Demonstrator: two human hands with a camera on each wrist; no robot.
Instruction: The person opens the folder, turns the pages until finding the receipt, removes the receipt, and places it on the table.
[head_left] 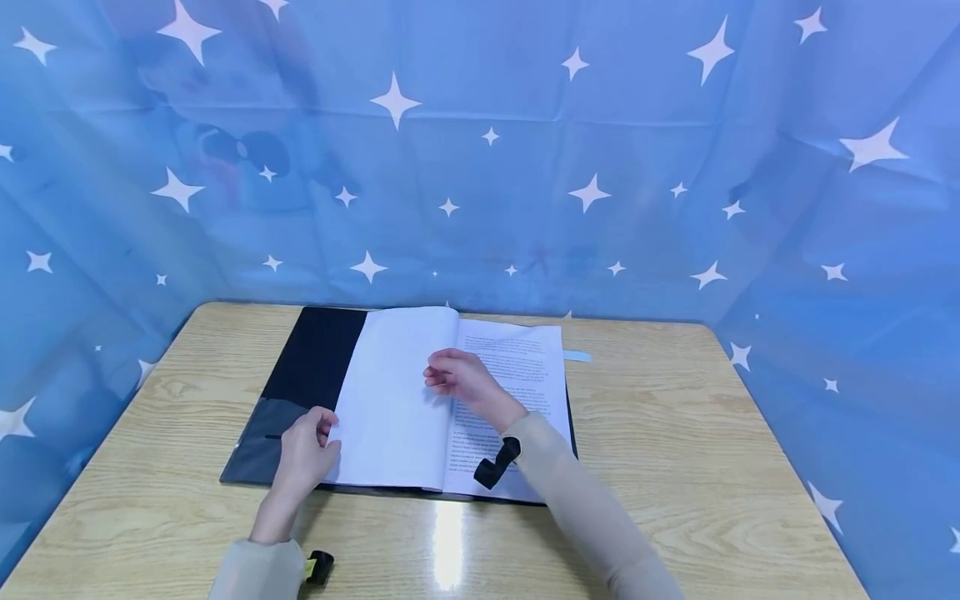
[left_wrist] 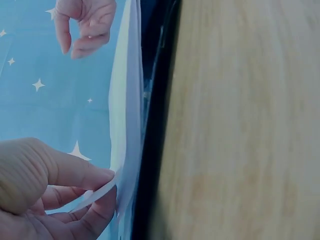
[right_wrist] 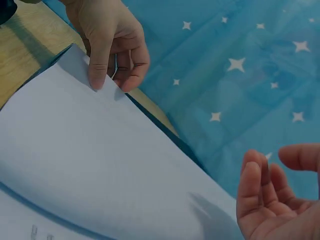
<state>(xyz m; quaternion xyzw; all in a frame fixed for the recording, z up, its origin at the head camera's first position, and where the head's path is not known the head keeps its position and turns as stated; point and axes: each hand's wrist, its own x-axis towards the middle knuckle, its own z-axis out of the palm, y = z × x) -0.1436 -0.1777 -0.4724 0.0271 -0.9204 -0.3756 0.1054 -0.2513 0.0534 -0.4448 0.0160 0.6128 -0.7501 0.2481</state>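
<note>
A dark folder [head_left: 315,358] lies spread open on the table, with white sheets inside. The left sheet [head_left: 397,400] is blank, while the right sheet [head_left: 513,367] carries printed text. My left hand [head_left: 303,450] pinches the blank sheet's outer edge between thumb and fingers; the left wrist view shows this paper edge [left_wrist: 97,194] in the grip. Above the middle fold hovers my right hand [head_left: 472,383], fingers loosely bent and holding nothing. In the right wrist view the right hand [right_wrist: 280,200] stands apart from the paper.
A light blue tab [head_left: 577,356] sticks out beyond the printed sheet's right edge. The wooden table [head_left: 675,450] extends around the folder. Behind and beside it hangs a blue curtain [head_left: 480,167] with white stars. Each wrist wears a black strap [head_left: 497,464].
</note>
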